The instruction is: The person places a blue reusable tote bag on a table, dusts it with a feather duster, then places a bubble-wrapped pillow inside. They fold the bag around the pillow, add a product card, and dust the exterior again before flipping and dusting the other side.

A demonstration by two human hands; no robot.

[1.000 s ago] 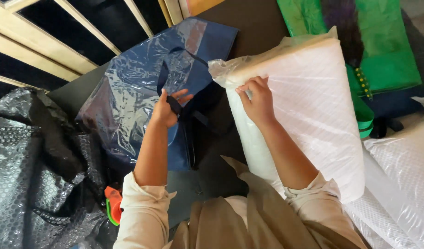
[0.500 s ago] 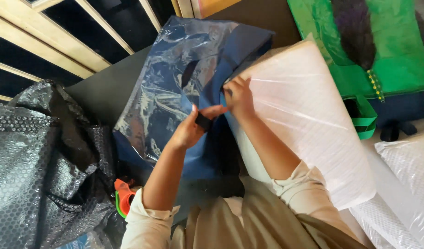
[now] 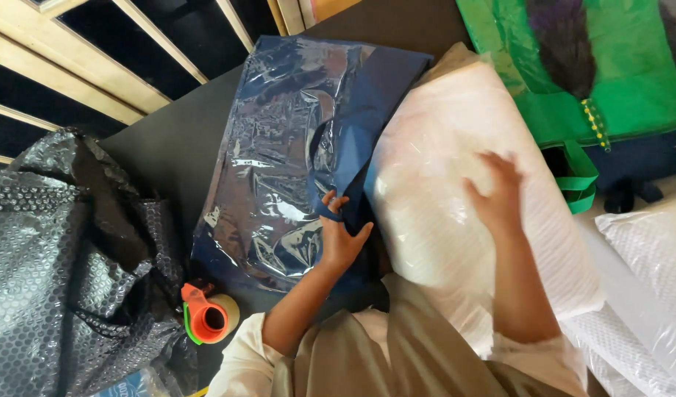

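Large white pillow (image 3: 456, 220) wrapped in clear plastic, lying slantwise across the lap and the dark surface, its upper end against the blue bag (image 3: 294, 154). Blue bag flat and glossy, just left of the pillow, its near edge tucked along the pillow's side. Grey bubble wrap (image 3: 66, 265) heaped at the far left, well apart from both hands. Green bag (image 3: 632, 81) at the upper right, beyond the pillow. More white padded bundles (image 3: 647, 250) at the right edge. Right hand (image 3: 496, 191) open, fingers spread, palm flat on top of the pillow, blurred, gripping nothing. Left hand (image 3: 342, 235) pinched on the blue bag's edge, right where bag meets pillow. Orange tape dispenser (image 3: 205, 316) near the left elbow, beside the bubble wrap.
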